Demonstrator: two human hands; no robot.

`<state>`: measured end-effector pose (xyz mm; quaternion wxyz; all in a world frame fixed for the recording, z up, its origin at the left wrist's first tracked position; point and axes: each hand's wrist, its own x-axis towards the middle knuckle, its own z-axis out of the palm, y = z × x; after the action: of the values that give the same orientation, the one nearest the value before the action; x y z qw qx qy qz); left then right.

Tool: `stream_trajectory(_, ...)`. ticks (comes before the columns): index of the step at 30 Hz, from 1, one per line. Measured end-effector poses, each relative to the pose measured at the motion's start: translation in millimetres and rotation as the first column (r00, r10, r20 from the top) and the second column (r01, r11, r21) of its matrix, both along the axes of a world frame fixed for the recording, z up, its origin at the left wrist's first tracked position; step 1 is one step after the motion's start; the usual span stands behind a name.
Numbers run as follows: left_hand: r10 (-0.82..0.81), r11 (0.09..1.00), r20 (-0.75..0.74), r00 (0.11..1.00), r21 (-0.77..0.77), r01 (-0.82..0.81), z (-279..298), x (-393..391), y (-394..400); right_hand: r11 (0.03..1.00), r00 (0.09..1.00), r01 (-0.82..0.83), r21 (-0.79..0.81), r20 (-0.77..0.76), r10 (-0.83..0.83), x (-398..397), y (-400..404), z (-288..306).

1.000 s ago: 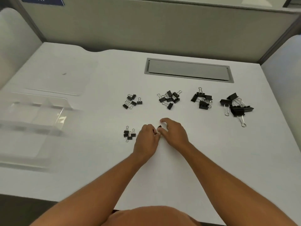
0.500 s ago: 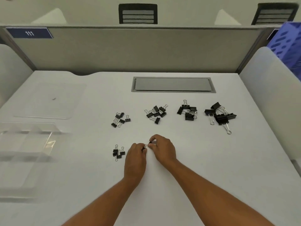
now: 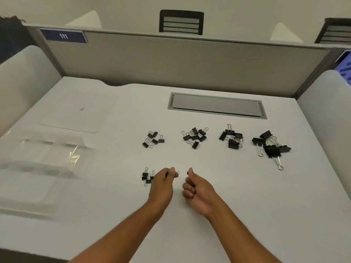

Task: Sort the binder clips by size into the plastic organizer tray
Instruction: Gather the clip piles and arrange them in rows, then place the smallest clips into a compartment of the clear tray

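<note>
**Hands parted, a small clip kept in each**

Since the earlier frames the two hands, which were pressed together over one spot low in the centre of the frame, are drawn apart, and a bare strip of desk (image 3: pixel 209 234) is now seen between them. The left hand (image 3: pixel 163 182) is curled, with thumb and forefinger pinched on a tiny binder clip (image 3: pixel 177 173) whose wire loop juts toward the right of the frame. The right hand (image 3: pixel 196 188) is likewise curled, its thumb raised, and a second small clip (image 3: pixel 187 175) is pinched at the fingertips; its long axis appears to run roughly up the frame, though it is too small to be sure. The parting is judged to be a separation of two clips that were hooked together.

Just left of the left hand a small pile of tiny clips (image 3: pixel 147 177) is laid. Across the middle of the frame four further piles are ranged, graded from the smaller clips (image 3: pixel 152 139) through two middle piles (image 3: pixel 195 137) (image 3: pixel 230 139) to the largest clips (image 3: pixel 270 146) at the right, their handles splayed in no common direction. This grouping is taken as pre-sorting by size. The clear plastic organizer tray (image 3: pixel 38 162) lies at the left of the frame, well apart from every pile, with no clips seen in it.
</note>
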<state>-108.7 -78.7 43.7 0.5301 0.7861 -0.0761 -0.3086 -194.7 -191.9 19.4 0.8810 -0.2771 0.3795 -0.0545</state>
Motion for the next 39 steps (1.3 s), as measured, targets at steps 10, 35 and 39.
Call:
stream_trajectory(10, 0.087, 0.969, -0.353, 0.932, -0.185, -0.161, 51.5, 46.5, 130.1, 0.993, 0.99, -0.088, 0.085, 0.114, 0.078, 64.4, 90.9, 48.8)
stream_trajectory(35, 0.03, 0.918, 0.436, 0.899, 0.344, -0.197, 45.2, 351.9, 473.5, 0.277, 0.68, -0.666, -0.692, -0.41, 0.608, 309.5, 396.6, 93.8)
stream_trajectory(39, 0.155, 0.944, 0.334, 0.93, 0.228, -0.239, 44.7, 348.1, 486.2, 0.077, 0.695, -0.542, -0.837, -0.395, 0.601, 351.7, 408.7, 100.9)
